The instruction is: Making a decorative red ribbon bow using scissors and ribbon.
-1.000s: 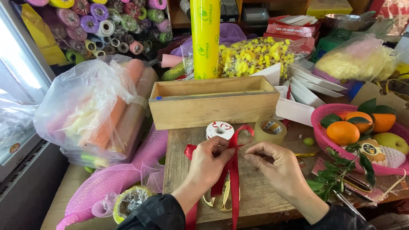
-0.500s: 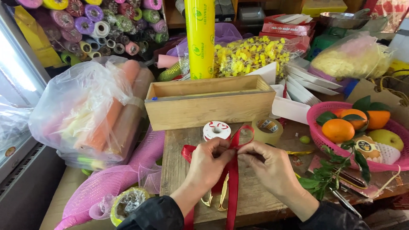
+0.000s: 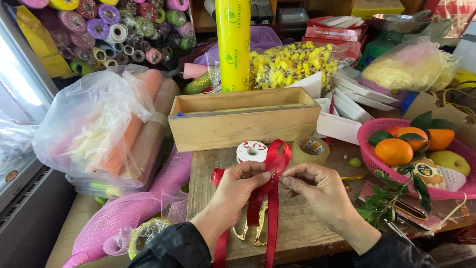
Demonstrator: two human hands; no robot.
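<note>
My left hand [image 3: 238, 191] and my right hand [image 3: 317, 188] meet over a wooden board [image 3: 307, 228] and pinch a red satin ribbon [image 3: 271, 164] between their fingertips. The ribbon stands up in a loop above my fingers, and its two tails hang down past the board's front edge. Behind the loop lies a white ribbon spool [image 3: 251, 151]. Gold-handled scissors [image 3: 253, 232] lie on the board under my hands, partly hidden by the ribbon.
An open wooden box [image 3: 245, 121] stands behind the board, with a clear tape roll [image 3: 311, 150] beside it. A pink basket [image 3: 369, 149] of oranges sits right. A plastic bag of rolls [image 3: 99, 129] and pink mesh [image 3: 139, 206] lie left.
The ribbon loop has grown taller and more upright above my fingers. Both hands have stayed in nearly the same place, with small finger shifts.
</note>
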